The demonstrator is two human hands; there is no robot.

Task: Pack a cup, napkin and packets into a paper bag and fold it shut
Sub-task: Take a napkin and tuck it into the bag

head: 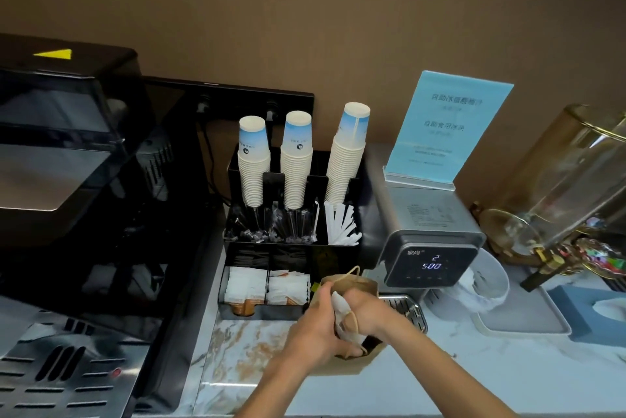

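Note:
A brown paper bag [360, 285] with twine handles stands on the marble counter in front of the black organizer. My left hand [316, 322] grips the bag's left rim and holds white and orange packets [342, 311] at its mouth. My right hand [367, 311] is shut on the bag's right side. Three stacks of upside-down paper cups [296, 160] stand in the organizer behind. More sugar packets [267, 287] fill its front compartments. What lies inside the bag is hidden by my hands.
A black coffee machine [67, 163] fills the left. A grey dispenser with a lit display [432, 260] and a metal drip tray [408, 311] stand just right of the bag. Further right are a blue sign [447, 126], a glass drink dispenser [569, 180] and a blue tissue box [596, 312].

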